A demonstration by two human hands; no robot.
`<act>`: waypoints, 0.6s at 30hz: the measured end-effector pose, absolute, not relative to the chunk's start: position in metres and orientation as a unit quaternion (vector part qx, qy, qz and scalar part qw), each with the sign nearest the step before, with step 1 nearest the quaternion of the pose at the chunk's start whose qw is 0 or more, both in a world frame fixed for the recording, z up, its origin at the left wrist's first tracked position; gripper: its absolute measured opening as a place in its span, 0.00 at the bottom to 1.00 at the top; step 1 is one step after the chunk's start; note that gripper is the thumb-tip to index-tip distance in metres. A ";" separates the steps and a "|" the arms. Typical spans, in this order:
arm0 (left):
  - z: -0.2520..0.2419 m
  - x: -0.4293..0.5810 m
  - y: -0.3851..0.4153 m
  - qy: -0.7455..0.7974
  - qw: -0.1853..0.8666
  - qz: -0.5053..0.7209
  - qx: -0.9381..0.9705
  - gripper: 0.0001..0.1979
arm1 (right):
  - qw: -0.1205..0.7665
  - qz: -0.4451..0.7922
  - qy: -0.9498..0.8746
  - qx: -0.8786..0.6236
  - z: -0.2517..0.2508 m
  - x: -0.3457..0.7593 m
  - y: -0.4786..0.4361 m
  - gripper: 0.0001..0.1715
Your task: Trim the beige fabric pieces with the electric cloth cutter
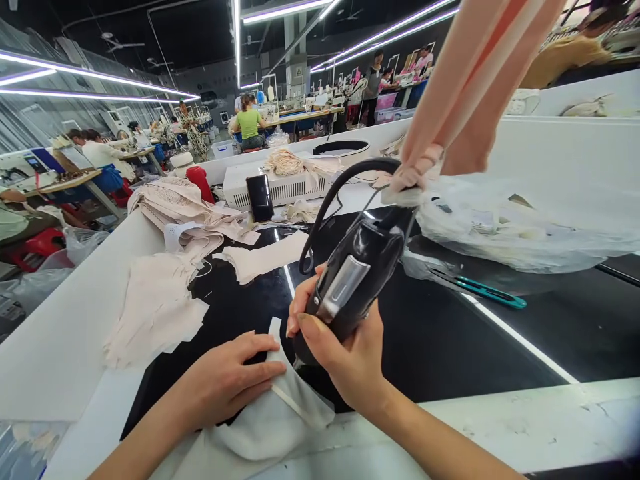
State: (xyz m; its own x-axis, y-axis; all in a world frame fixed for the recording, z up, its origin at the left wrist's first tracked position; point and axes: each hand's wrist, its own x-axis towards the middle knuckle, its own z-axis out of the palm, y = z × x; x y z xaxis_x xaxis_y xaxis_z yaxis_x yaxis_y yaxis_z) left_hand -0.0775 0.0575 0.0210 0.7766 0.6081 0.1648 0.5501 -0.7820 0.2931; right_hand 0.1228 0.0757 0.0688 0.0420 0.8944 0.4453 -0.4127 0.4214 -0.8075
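My right hand (345, 353) is wrapped round a black corded handheld power tool (353, 280) with a silver plate on its side. The tool tilts, its lower end close to a pale cloth piece (280, 427); whether they touch I cannot tell. Pink fabric strips (460, 87) are tied at the tool's upper end, where the black cord (325, 220) loops out. Flat on the cloth piece lies my left hand (235, 380), fingers stretched and slightly apart, thumb hidden. The cloth has a narrow strap-like end and hangs over the near edge of the black tabletop (450, 347).
Stacked pale fabric pieces (155, 300) and a larger fabric heap (185, 207) lie at left. A phone (259, 198) leans on a white vented box (280, 187). A teal cutter (490, 292) lies at right near a clear plastic bag (520, 233). People sit at sewing tables behind.
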 end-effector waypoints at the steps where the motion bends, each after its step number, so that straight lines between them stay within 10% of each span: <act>1: 0.021 -0.077 0.057 0.310 0.113 0.129 0.935 0.15 | 0.682 0.480 -0.496 -0.241 0.070 0.122 0.077 0.24; 18: 0.020 -0.074 0.054 0.319 0.119 0.149 0.928 0.16 | 0.679 0.461 -0.512 -0.254 0.067 0.112 0.088 0.21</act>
State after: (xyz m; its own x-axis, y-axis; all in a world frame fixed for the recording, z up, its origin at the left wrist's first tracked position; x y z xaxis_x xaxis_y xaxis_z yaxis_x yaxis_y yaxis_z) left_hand -0.0736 0.0542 0.0198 0.7514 0.6285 0.2011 0.5577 -0.7677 0.3156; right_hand 0.1115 0.0884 0.0671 0.0514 0.8856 0.4616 -0.3664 0.4467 -0.8162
